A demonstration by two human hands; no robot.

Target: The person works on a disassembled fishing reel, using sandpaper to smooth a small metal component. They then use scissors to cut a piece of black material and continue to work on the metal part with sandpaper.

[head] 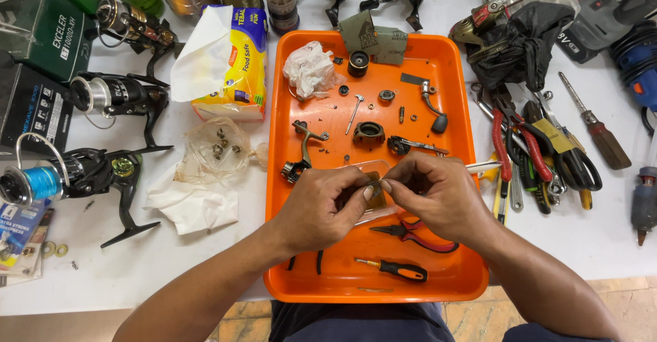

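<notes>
**Reel stripped down, small part worked over tray**

Far left: three spinning reels lying whole on the white table, one nearest wound with blue line. Beside them a tissue packet, a clear bag of small bits, crumpled white tissue.

Centre: orange tray strewn with loose reel parts — handle arm, round housing piece, screws, a crank knob, wadded tissue. Disassembly looks well advanced; nothing reassembled yet, judging by the spread.

Left hand curled, fingers pinching a small brownish part above the near middle of the tray. Right hand meeting it, thumb and forefinger closed on the same piece. Part mostly hidden; shape not clear, a clear plastic piece just behind.

Near edge of tray: red-handled pliers, orange-and-black screwdriver, both untouched.

Right: heap of pliers, cutters and screwdrivers.
</notes>
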